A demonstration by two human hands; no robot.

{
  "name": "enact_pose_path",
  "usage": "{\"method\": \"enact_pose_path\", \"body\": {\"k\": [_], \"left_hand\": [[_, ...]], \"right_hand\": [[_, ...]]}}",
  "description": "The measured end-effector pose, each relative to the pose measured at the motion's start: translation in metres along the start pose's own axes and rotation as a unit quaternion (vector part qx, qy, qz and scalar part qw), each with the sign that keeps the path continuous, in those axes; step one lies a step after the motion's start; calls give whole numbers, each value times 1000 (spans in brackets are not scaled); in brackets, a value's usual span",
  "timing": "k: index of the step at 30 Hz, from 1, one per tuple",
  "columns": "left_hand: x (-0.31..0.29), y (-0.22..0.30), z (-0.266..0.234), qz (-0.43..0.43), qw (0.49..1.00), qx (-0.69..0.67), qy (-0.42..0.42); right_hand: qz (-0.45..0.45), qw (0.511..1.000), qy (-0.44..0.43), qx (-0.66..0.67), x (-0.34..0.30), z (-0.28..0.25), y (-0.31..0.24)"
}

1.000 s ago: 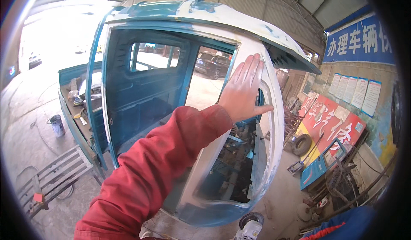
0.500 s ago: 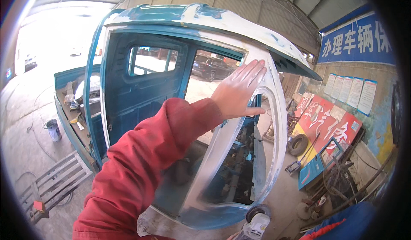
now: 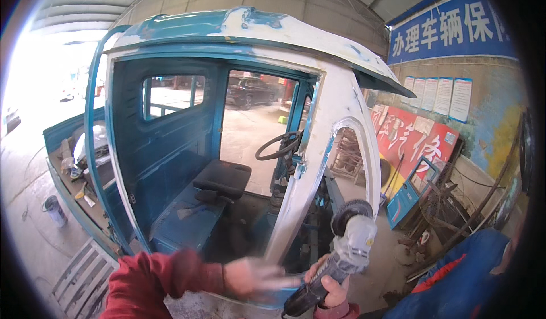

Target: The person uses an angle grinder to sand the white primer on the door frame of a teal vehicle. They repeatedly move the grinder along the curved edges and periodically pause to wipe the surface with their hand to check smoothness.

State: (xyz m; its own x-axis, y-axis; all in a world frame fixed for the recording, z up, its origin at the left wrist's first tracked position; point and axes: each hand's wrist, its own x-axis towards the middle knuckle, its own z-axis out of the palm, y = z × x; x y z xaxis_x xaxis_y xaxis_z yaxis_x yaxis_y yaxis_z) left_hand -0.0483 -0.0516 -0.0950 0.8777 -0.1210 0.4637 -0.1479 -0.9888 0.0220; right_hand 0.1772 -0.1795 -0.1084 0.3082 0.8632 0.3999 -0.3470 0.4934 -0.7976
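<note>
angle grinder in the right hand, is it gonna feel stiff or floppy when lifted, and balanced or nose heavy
The angle grinder is probably stiff, as its body looks hard. It likely feels nose-heavy, with its bulky pale head and dark disc sitting beyond the right hand's grip.

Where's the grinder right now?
The grinder is right of centre in the lower part of the head view, gripped by the right hand, just right of the blurred left hand.

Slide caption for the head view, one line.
Right grip holds an angle grinder, left grip blurred near it, in front of a teal-and-white vehicle cab.
</note>
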Motion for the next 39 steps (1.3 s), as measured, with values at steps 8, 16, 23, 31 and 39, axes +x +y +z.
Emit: {"method": "enact_pose_path", "body": {"k": [8, 16, 23, 31, 39], "left_hand": [[-39, -26, 17, 88, 995, 23, 30], [-40, -43, -16, 92, 991, 38, 87], [-30, -40, 1, 79, 992, -73, 67], [-5, -10, 55, -183, 883, -424, 84], [1, 1, 90, -163, 949, -270, -19]], "right_hand": [[-15, 997, -73, -31, 54, 95, 9], [-6, 989, -136, -63, 79, 129, 3], [5, 979, -198, -44, 79, 116, -5], [51, 968, -241, -47, 72, 68, -1], [59, 967, -246, -28, 54, 26, -7]]}}
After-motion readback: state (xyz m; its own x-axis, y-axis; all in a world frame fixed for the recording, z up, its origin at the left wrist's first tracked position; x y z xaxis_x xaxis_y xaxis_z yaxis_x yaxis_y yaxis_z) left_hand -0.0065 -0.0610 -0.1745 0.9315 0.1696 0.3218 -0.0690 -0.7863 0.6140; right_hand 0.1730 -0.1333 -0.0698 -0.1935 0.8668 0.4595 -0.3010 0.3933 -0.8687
